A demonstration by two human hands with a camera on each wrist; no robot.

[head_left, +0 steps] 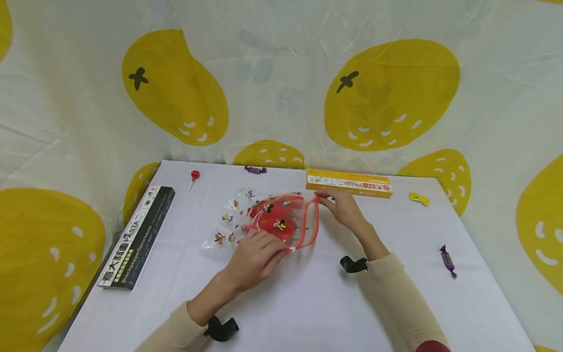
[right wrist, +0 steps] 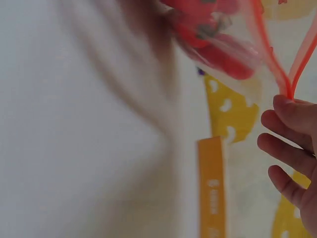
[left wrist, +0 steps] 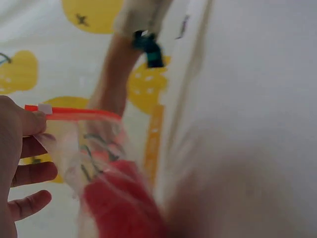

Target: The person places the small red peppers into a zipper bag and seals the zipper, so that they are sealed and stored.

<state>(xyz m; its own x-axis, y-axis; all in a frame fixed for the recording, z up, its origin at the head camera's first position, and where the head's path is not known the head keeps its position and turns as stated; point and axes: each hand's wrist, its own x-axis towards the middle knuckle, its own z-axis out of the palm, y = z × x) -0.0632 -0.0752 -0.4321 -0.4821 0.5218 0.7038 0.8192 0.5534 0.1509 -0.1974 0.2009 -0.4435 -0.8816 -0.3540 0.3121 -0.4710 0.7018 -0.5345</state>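
A clear zip bag printed with small cartoon figures lies across the middle of the table, its red zip strip spread apart into a loop. Inside are red things with dark, stem-like bits; their kind is unclear. At the near end of the strip, my left hand pinches the bag next to the white slider. The far corner of the strip is held between thumb and forefinger of my right hand. The other fingers of the right hand are spread loosely below it.
Behind the right hand lies a yellow pasta box. A black-and-white pasta box is at the left edge. Around them are a red lollipop, purple-wrapped candies and a yellow packet. A patterned curtain hangs behind.
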